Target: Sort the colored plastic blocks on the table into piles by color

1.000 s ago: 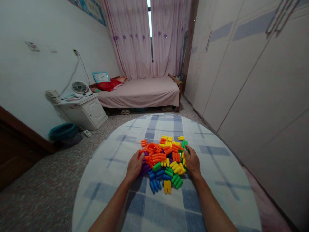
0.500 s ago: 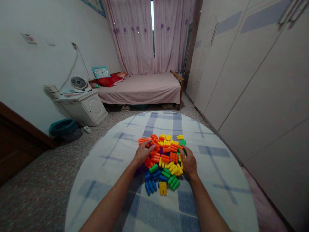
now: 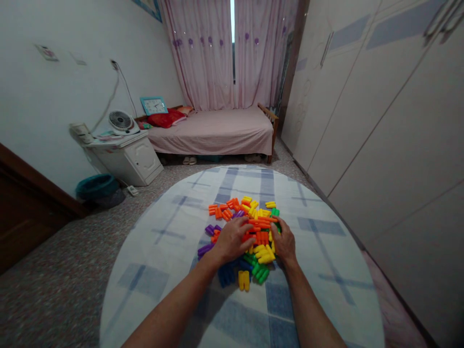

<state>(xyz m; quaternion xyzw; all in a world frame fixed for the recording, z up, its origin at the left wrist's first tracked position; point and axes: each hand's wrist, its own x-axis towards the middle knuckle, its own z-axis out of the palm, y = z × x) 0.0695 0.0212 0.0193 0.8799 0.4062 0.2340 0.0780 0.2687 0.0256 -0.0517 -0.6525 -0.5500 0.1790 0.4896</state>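
Note:
A pile of plastic toy blocks in orange, yellow, green, blue and purple is spread over the table. My left hand [image 3: 234, 240] reaches over the middle of it, fingers apart and lightly bent above orange blocks [image 3: 261, 238]; what lies under the palm is hidden. At the pile's right side, my right hand [image 3: 284, 240] has thumb and fingers closed at the end of a long orange block piece [image 3: 264, 221]. Close to that hand lie yellow blocks [image 3: 265, 254] and green blocks [image 3: 260, 273]. Purple blocks [image 3: 205, 249] are left of my left hand, and a yellow block [image 3: 244, 280] sits nearest me.
The oval table [image 3: 152, 290] wears a checked cloth. Beyond it stands a bed [image 3: 217, 128]. A white cabinet [image 3: 141, 157] with a fan [image 3: 122, 122] and a bin [image 3: 97, 187] are on the left. A tall wardrobe [image 3: 369, 111] runs along the right.
My left hand has moved right and nearer me, from the orange blocks at the left to the pile's middle. Purple blocks now show there. My right hand has barely moved.

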